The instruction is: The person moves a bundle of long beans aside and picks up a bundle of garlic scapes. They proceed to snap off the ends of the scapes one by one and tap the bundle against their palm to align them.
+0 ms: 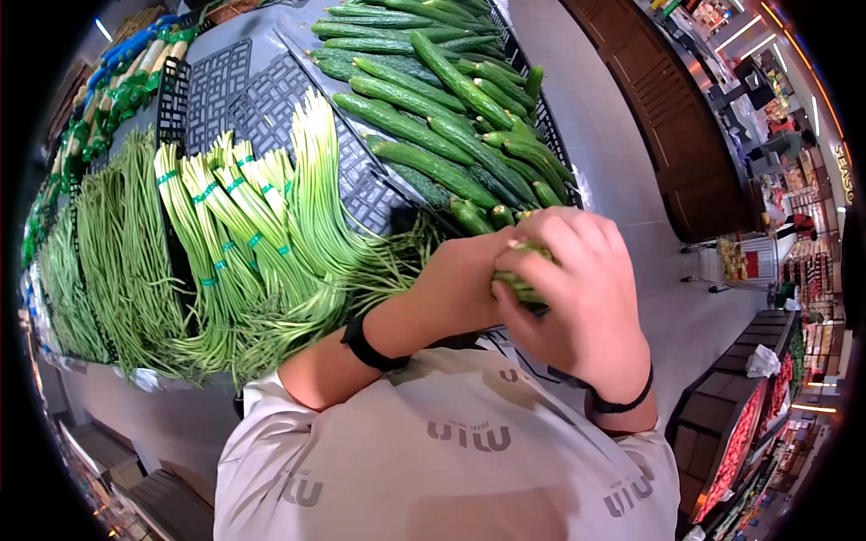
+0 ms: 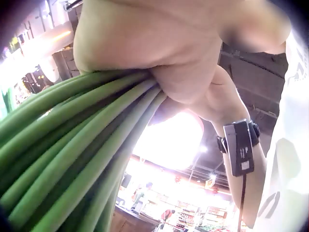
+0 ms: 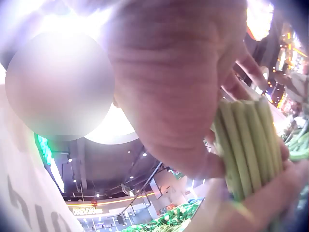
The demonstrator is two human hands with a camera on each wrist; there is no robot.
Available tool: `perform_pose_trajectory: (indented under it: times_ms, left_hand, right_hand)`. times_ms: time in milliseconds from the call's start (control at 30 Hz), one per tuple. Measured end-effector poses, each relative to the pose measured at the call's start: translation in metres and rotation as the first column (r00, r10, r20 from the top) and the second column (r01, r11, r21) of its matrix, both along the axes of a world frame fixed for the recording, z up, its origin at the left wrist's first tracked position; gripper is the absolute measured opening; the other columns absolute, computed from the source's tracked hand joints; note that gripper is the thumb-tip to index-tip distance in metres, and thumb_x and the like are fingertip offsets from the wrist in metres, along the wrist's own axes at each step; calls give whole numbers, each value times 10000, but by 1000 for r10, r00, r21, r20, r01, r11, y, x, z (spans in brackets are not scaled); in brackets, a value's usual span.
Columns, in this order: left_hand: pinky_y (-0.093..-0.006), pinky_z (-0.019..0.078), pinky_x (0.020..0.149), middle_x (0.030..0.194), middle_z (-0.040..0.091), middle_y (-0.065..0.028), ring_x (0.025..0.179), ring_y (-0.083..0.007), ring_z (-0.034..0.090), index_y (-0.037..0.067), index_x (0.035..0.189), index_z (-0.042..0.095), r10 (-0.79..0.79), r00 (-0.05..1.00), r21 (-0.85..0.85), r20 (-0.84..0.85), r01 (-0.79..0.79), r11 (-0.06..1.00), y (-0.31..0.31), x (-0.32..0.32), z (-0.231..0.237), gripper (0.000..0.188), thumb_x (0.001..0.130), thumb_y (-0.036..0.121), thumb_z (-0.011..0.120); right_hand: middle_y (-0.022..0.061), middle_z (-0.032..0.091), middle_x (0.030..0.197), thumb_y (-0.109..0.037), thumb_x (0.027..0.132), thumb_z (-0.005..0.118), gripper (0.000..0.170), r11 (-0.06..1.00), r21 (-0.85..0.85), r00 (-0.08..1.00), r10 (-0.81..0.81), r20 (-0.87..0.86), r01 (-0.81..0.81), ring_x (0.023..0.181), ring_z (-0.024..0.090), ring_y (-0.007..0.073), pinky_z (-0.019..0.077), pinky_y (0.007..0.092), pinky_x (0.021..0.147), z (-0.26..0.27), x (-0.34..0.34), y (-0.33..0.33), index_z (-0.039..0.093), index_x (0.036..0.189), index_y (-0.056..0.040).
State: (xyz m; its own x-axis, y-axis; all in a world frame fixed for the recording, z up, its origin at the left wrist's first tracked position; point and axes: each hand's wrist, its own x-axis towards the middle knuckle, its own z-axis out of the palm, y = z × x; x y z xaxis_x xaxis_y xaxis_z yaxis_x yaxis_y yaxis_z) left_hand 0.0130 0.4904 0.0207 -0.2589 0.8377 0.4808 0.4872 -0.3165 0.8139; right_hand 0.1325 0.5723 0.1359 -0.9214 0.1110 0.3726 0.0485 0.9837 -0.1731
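Observation:
In front of the chest, both hands meet at a bunch of garlic scapes point(image 3: 248, 145), cut ends up in the right wrist view. The left hand point(image 1: 465, 278) grips the bunch around its stems, which fan out below the palm in the left wrist view. Over the cut ends curls the right hand point(image 1: 586, 293), its thumb against the stems and its fingers around the far side. In the head view the hands hide most of the held bunch. More garlic scape bundles point(image 1: 234, 207), bound with blue-green tape, lie on the display to the left.
Cucumbers point(image 1: 442, 135) are heaped in a black crate beyond the hands. Long green beans point(image 1: 122, 234) lie left of the garlic scapes. Bare black crate mesh point(image 1: 271, 99) shows behind. To the right are the aisle floor point(image 1: 622, 171), a wooden counter point(image 1: 672, 117) and a shopping cart point(image 1: 726, 261).

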Motion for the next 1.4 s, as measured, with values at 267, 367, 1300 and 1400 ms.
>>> perform_pose_trajectory:
  times_ms: [267, 367, 1300, 1400]
  left_hand:
    - [-409, 552, 635, 847, 673, -169, 743, -366, 675, 14, 1106, 609, 16, 989, -2, -148, -17, 1000, 7, 12, -16, 410, 717, 89, 717]
    - [-431, 544, 644, 810, 657, -176, 741, -379, 663, 12, 1091, 599, -19, 985, -41, -170, 13, 999, 3, 10, -20, 411, 697, 59, 705]
    - [-299, 507, 734, 957, 624, -12, 866, -132, 600, 34, 1138, 601, -493, 657, -18, 571, 610, 792, -27, -72, 4, 443, 749, 117, 798]
    - [-282, 520, 680, 959, 629, -30, 826, -130, 608, 11, 1157, 596, -411, 483, -29, 773, 675, 737, -30, -72, 7, 470, 744, 101, 801]
  right_hand:
    - [92, 629, 871, -111, 764, 700, 110, 996, -86, 950, -9, 313, 38, 851, 641, 299, 503, 424, 717, 16, 13, 17, 660, 861, -75]
    - [133, 625, 813, -125, 856, 665, 83, 990, -140, 934, 25, 356, 27, 755, 631, 358, 509, 458, 634, 12, 12, 19, 637, 884, -52]
    - [128, 721, 1042, -123, 777, 793, 498, 727, -653, 959, 28, -282, -213, 917, 721, 228, 559, 310, 806, -37, -38, -1, 624, 1227, 6]
    - [90, 725, 889, -67, 778, 799, 459, 679, -694, 950, 15, -312, -238, 721, 681, 159, 536, 269, 661, -33, -40, 4, 656, 1210, -10]
